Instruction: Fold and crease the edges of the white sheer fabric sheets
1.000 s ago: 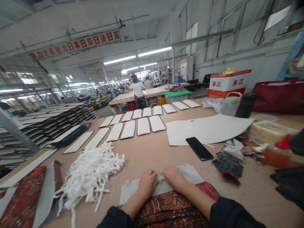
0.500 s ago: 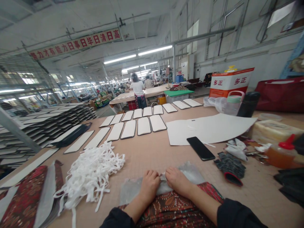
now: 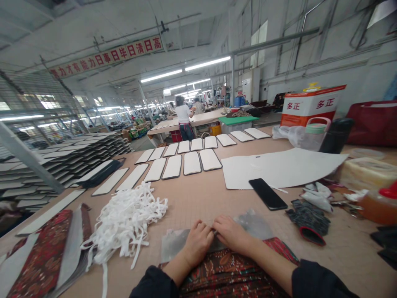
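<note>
A dark red patterned fabric piece (image 3: 229,269) lies at the table's near edge, under my forearms. Beyond its far edge spreads clear plastic film (image 3: 173,244), which also shows to the right of my hands. My left hand (image 3: 198,242) is closed, its fingers curled onto the film. Right beside it, my right hand (image 3: 229,232) is closed too, pinching the film, with the fingertips of both hands almost touching. What exactly sits between the fingertips is partly hidden. Left of my hands is a tangled heap of white strips (image 3: 127,223).
Rows of white dark-edged panels (image 3: 172,167) lie farther back. To the right are a phone (image 3: 267,193), a large white sheet (image 3: 279,167), a dark glove (image 3: 308,219) and a black bottle (image 3: 336,135). More patterned fabric (image 3: 46,252) is at left. A co-worker (image 3: 185,120) stands beyond.
My hands have drawn closer together, their fingertips now nearly meeting over the film. The whole view has shifted slightly, so the table's things appear farther right. The co-worker's arm is now raised.
</note>
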Motion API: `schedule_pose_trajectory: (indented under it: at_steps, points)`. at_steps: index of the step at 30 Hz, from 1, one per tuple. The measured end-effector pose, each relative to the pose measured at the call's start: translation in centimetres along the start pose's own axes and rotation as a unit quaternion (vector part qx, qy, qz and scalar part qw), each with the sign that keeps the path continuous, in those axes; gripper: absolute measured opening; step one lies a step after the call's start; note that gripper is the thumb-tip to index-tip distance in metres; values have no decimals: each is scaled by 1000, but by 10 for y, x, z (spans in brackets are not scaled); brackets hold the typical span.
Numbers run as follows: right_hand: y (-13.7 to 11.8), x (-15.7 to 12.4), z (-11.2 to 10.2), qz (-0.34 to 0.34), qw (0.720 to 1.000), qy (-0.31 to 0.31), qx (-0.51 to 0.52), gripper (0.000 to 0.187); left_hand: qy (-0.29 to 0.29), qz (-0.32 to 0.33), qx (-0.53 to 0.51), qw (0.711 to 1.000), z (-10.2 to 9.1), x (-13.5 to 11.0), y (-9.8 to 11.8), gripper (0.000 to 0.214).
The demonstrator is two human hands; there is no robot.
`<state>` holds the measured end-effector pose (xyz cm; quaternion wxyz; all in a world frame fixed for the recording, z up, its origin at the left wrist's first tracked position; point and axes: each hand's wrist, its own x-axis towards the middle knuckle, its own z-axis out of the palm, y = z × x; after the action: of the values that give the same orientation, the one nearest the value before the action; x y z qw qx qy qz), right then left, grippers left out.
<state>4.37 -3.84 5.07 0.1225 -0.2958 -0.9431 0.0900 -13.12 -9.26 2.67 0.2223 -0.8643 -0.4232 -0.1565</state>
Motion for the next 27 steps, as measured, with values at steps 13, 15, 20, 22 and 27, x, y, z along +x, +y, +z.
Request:
schedule_pose_trajectory:
  at_steps: [13, 15, 20, 22, 27]
  points:
    - [8, 14, -29, 32, 993, -53, 100, 31, -51, 20, -6, 998, -24, -5, 7, 19]
    - [6, 19, -25, 49, 994, -51, 86, 27, -45, 26, 2, 999, -23, -4, 6, 20]
    - [-2, 34, -8, 35, 989, -144, -4, 23, -30, 55, 3, 998, -34, -2, 8, 20]
    - [-1, 40, -4, 49, 989, -141, -22, 24, -39, 68, -9, 997, -41, -3, 12, 23]
    - [-4, 51, -9, 89, 992, -92, -19, 28, -123, 76, -45, 988, -41, -9, 15, 20]
